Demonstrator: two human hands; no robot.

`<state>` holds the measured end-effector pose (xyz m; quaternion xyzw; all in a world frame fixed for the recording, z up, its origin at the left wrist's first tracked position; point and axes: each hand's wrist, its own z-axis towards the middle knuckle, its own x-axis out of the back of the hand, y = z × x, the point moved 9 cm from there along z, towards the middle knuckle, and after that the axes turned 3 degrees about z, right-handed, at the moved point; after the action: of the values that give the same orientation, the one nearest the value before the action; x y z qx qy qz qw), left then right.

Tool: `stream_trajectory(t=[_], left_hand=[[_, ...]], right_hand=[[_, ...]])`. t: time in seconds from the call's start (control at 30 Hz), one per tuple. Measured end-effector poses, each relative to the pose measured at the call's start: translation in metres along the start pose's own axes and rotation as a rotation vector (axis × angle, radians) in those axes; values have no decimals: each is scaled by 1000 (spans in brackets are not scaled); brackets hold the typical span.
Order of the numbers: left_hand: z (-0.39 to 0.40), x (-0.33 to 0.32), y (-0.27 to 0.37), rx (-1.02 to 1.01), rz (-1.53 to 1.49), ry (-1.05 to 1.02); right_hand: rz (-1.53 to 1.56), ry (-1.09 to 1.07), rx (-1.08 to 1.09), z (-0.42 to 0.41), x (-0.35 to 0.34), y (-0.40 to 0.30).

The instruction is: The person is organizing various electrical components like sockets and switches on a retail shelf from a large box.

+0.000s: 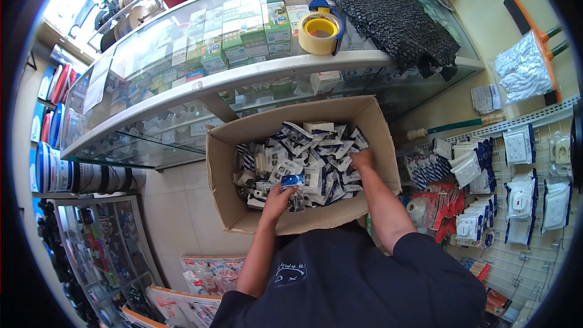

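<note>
An open cardboard box (380, 130) is in front of me, heaped with small clear plastic packets (314, 177) that have dark blue and white printing. Over its near side, my left hand (278, 198) holds a small packet with a bright blue label (292, 181) between thumb and fingers. At the right inner wall, my right hand (362, 159) reaches down among the packets. Its fingertips are partly hidden there, so whether they grip a packet is unclear. A small white carton (318, 126) lies at the back of the heap.
Behind the box runs a glass display counter (200, 83) stocked with bulb boxes (278, 23). On top are a tape dispenser (321, 32) and black bubble wrap (391, 23). A wire rack (533, 241) of packaged sockets (519, 146) flanks my right; cable spools (59, 168) stand left.
</note>
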<state>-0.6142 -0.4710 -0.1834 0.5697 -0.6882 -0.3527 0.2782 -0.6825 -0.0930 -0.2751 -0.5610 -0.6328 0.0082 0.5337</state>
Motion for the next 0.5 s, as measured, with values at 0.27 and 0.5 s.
stream_trajectory(t=[0.27,0.5], left_hand=[[-7,-17,15,-33,-29,-115],[-34,-49,80,-426,357,25]], right_hand=[[-49,-441,-72,-59,16,-44],[417,-516,33,-170,41,-100]])
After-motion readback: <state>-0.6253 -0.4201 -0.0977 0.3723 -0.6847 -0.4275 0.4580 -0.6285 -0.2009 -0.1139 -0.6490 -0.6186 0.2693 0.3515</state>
